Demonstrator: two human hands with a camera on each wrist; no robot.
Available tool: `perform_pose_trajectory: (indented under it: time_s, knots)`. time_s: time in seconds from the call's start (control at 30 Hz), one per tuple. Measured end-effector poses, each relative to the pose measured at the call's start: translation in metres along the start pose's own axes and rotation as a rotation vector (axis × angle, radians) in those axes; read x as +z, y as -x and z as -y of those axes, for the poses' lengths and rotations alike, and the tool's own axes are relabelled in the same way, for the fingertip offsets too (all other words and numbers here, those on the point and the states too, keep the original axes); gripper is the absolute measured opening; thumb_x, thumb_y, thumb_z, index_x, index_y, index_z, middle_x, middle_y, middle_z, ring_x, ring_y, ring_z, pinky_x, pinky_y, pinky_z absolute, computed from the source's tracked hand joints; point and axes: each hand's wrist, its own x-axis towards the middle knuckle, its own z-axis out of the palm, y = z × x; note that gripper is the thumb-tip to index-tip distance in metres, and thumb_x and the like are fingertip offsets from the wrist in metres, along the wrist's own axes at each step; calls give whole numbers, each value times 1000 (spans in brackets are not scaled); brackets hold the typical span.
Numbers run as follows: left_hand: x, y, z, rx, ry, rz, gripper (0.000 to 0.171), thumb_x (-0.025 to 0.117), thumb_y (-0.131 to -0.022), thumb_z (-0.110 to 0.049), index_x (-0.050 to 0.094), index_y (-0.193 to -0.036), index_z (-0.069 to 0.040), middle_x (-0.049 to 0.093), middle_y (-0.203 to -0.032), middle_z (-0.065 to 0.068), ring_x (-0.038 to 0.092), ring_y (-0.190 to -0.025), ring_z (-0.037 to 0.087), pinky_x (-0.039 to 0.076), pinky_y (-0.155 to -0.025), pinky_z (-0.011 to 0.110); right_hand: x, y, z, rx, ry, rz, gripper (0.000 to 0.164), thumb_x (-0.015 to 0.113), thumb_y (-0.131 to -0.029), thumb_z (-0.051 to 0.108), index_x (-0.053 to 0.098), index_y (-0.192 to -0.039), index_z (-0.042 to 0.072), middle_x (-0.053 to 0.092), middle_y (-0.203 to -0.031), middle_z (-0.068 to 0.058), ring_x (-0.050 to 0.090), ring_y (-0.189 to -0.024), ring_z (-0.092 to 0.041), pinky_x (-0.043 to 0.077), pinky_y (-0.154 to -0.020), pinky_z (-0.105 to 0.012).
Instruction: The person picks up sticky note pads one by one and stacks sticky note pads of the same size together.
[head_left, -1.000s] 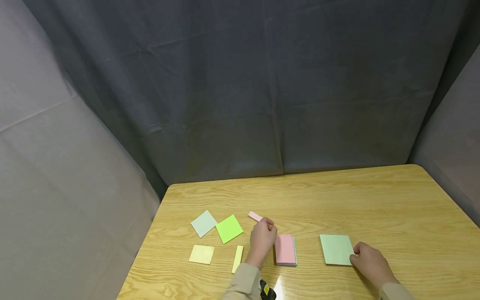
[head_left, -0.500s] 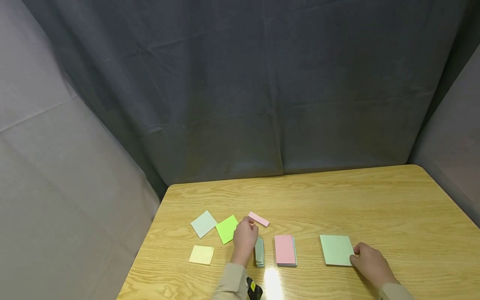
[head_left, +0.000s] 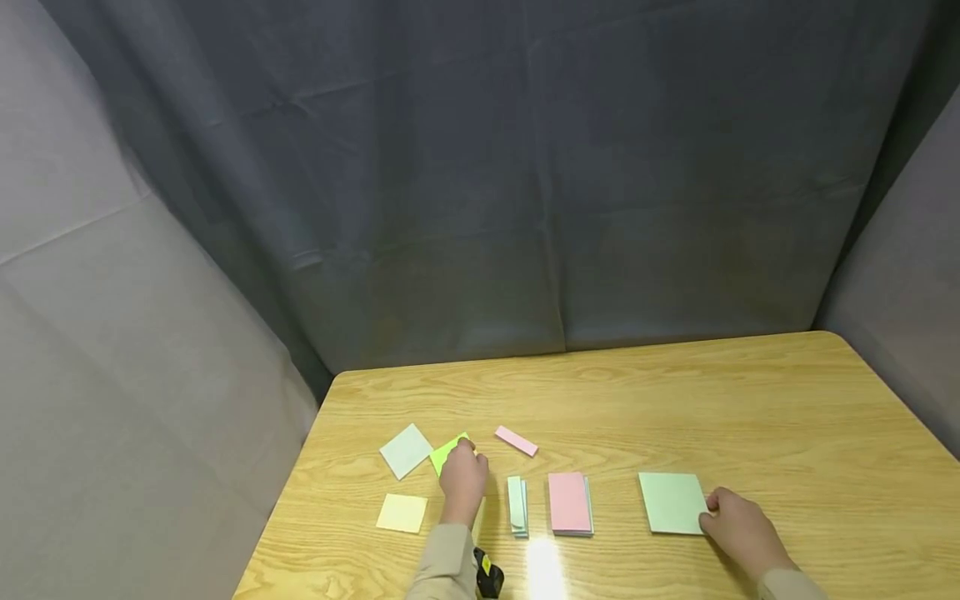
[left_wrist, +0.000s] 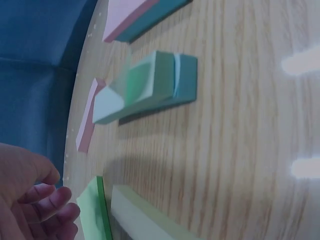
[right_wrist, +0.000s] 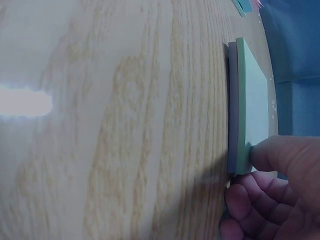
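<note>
My left hand (head_left: 463, 483) hovers over the bright green sticky note pad (head_left: 442, 457) and partly hides it. In the left wrist view its fingers are loosely bent, nothing between them; the bright green pad lies just beyond the fingertips. A narrow yellow pad (left_wrist: 142, 217) lies beside it, mostly hidden by the hand in the head view. At the right, my right hand (head_left: 738, 525) holds the near right corner of a large pale green sticky note pad (head_left: 672, 502), thumb on top and fingers curled at its edge. A purple pad (right_wrist: 232, 107) lies under the green one.
Between the hands stand a stack of narrow green and blue pads (head_left: 516, 504) and a pink pad (head_left: 567, 502) on a blue one. A thin pink strip pad (head_left: 516, 441) lies behind. Further left are a pale square pad (head_left: 406, 452) and a pale yellow pad (head_left: 402, 512).
My left hand has moved left, from near the pink strip to the bright green pad, uncovering the narrow green stack. My right hand stays at the large green pad.
</note>
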Motion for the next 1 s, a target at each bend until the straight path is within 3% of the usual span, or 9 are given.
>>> perform_pose_trajectory:
  time_s: [0.2,0.43,0.77,1.0]
  knots:
    - [-6,-3,11,-57,-7,-11,25,58,-80,-7,53,-100,7,52,-61,7,44,-43,15,35,-36,27,1,-1,-1,5,16,-5,25,53,-76,10,52,-90,-11,58,-87,-23,50,-70,-22,44,-67,-44]
    - [-12,-12,24,-119,-38,-42,20,59,-78,-7,54,-93,5,55,-67,11,50,-49,19,41,-41,33,2,-2,-2,-3,20,-10,26,54,-77,11,52,-91,-11,58,-89,-25,53,-71,-23,45,-68,-45]
    - [-18,-15,44,-250,-39,40,31,59,-79,-14,49,-95,11,55,-75,19,57,-63,30,45,-49,41,1,-1,-1,-4,17,-7,25,54,-77,11,52,-90,-10,58,-90,-26,53,-71,-23,44,-68,-46]
    - [-17,-10,47,-255,-50,64,45,65,-77,-21,47,-96,16,49,-81,23,54,-70,36,47,-54,44,0,-1,-1,1,3,-14,24,53,-76,11,52,-89,-9,58,-89,-24,51,-70,-23,44,-67,-45]
